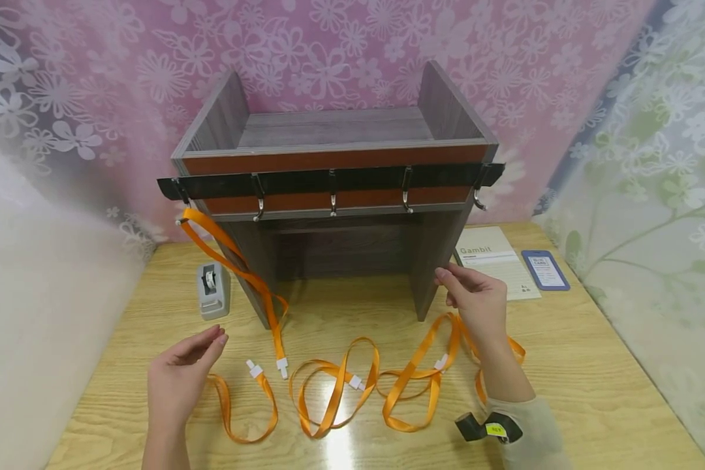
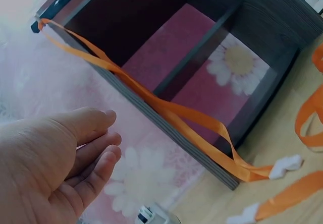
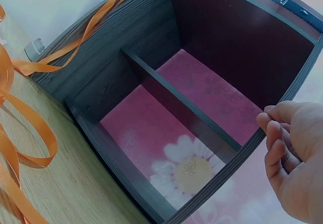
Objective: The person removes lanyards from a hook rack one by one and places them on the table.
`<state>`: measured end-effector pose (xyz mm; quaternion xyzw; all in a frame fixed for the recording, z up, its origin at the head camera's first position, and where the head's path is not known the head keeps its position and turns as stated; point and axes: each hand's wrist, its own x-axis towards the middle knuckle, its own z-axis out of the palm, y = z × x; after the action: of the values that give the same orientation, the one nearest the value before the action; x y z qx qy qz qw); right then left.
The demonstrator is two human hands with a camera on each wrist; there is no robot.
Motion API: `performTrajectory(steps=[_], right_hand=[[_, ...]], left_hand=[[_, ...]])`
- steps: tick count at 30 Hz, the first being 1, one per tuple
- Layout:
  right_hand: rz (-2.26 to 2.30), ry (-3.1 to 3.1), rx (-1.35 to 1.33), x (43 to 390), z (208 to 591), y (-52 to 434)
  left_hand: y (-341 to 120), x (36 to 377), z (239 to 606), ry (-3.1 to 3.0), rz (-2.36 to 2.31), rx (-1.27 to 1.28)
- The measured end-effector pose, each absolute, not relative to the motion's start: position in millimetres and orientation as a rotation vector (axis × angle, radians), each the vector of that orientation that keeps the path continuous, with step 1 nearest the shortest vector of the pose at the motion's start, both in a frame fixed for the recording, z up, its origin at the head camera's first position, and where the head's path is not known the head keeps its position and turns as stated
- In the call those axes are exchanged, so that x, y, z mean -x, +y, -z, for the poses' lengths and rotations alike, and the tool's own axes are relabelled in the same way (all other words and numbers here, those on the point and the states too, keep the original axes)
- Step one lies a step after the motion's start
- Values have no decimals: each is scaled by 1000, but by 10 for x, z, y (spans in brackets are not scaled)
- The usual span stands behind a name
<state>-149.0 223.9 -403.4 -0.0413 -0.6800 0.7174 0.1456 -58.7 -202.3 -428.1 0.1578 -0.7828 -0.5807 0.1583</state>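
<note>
Orange lanyards on table before hook shelf; left grip, right grip both spread, empty.

Orange lanyards looped on the table, one hooked on the rack

Staged tabletop recording setup, not a lived-in room. Floral fabric backdrops hang behind the wooden shelf unit; office props lie around it on the laminate desk: tape dispenser left, badge holder right.

Bright, even light; glare streaks the table, edges bend outward, and the wrist views are hazy.
</note>
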Motion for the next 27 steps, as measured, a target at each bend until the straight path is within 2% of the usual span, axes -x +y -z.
performTrajectory(steps=[8,17,27], right_hand=[[-2062,-1961,117,1481,4035,2232],[-2050,-1946,105,1497,4058,2242],[-2032,-1978,94,1508,4062,2248]], left_hand=[[-1981,703,4134,-2160,1670,-312],[-1891,892,3918,-2091,1698,-366],[-1802,1088,3737,-1928,1718,-211]])
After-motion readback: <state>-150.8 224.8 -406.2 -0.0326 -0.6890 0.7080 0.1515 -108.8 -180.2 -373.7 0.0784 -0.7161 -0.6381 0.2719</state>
